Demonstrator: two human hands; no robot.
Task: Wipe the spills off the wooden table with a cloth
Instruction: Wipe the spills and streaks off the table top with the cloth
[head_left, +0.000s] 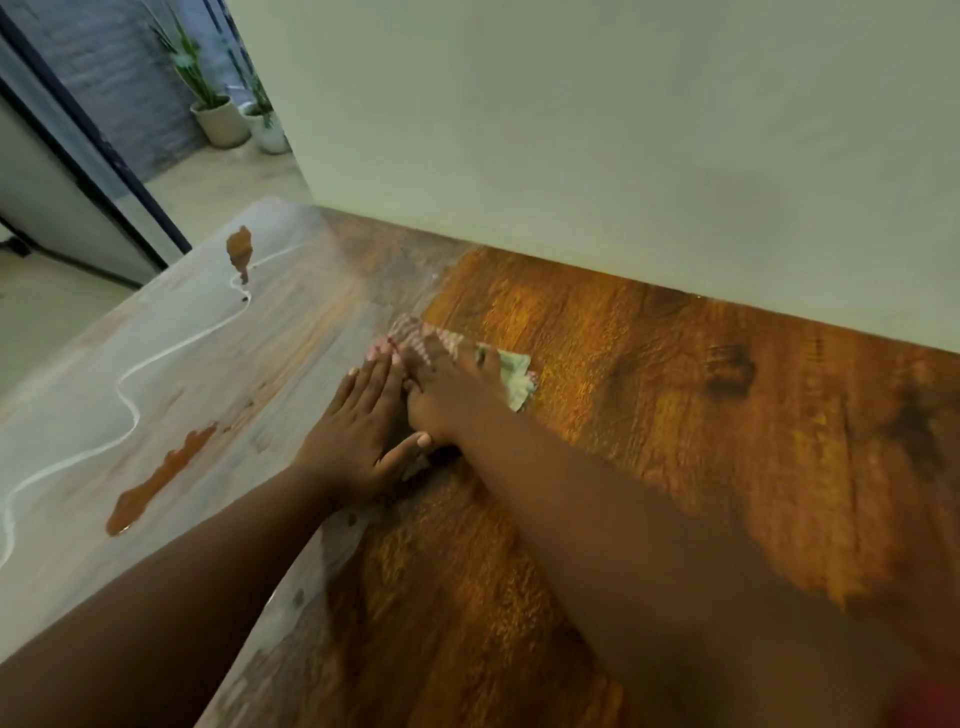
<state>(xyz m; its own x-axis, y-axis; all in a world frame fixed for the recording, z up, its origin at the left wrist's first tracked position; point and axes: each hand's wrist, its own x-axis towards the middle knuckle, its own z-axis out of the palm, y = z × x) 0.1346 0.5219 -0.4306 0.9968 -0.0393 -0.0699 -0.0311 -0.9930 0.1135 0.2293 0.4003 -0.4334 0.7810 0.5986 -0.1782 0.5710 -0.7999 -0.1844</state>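
Pale green cloth (511, 376) lies flat near the middle of the wooden tabletop (675, 415), a corner of it showing beyond the fingers. Both hands press down on it side by side with fingers straight: the left hand (358, 431) toward its left edge, the right hand (447, 395) across its middle. Brown spills (156, 480) sit on the glossy left part of the tabletop, one nearer, one (240, 254) farther. Potted plants (218, 111) stand on the floor beyond, beside a pale wall (571, 130).
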